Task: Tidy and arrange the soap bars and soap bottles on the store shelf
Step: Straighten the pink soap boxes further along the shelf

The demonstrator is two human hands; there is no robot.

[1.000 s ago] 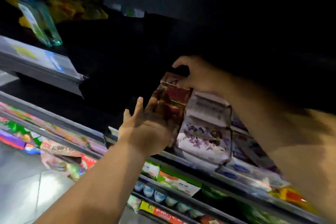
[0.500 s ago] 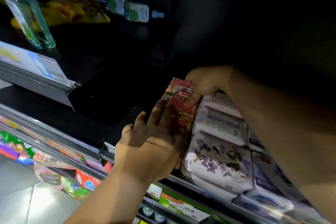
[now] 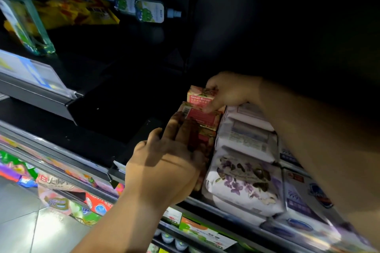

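A row of pink and red goat soap boxes (image 3: 202, 118) stands on the dark shelf (image 3: 86, 137), against white and purple floral soap packs (image 3: 244, 183). My right hand (image 3: 228, 91) pinches the rearmost pink soap box (image 3: 200, 96) at its top corner. My left hand (image 3: 166, 162) presses its straight fingers against the left side of the row's front boxes, hiding them. Clear soap bottles (image 3: 150, 11) lie at the shelf's back left.
A tall clear green bottle (image 3: 24, 24) and yellow packets (image 3: 78, 12) are at the far left. A price-label rail (image 3: 35, 76) juts out on the left. Blue and white packs (image 3: 304, 203) sit right of the floral ones. Lower shelves hold colourful goods above a tiled floor.
The view has drawn closer to the shelf. My right hand has settled on the rearmost pink box, now turned label up. My left hand has slid forward along the row's side.
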